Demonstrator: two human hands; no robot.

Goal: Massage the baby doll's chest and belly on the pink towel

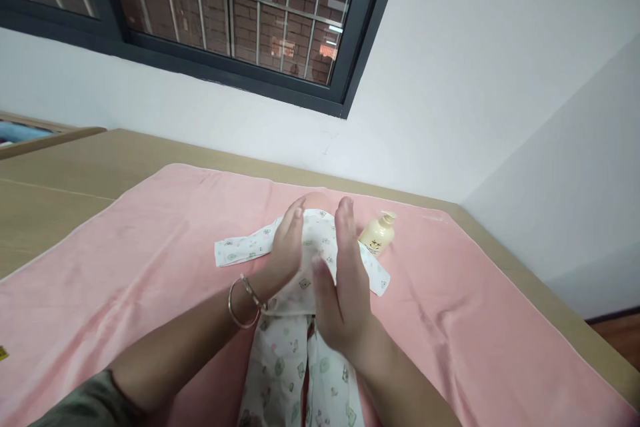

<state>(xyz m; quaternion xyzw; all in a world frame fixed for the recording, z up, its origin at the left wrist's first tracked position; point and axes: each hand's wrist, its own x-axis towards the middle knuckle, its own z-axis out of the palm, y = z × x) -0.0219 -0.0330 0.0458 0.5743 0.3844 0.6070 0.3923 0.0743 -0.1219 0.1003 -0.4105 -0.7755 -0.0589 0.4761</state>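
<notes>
My left hand [289,247] and my right hand [347,290] are held up with palms facing each other and a gap between them. Both have straight fingers and hold nothing. Beneath them a baby-sized figure lies on its back, in a white printed top [306,285] with its sleeves spread wide and matching trousers [285,353]. Only the rounded crown of its head [316,200] shows; my hands and the top hide the face. Whether my fingers touch the cloth, I cannot tell. Just right of my right hand is a pale yellow pump bottle [379,233], partly behind the right sleeve.
A pink mat [165,260] with some creases covers the wooden surface [65,167] under the figure. At the back rises a white wall [425,80] with a dark-framed, barred window [240,13]. A wooden rail [55,140] runs along the far left.
</notes>
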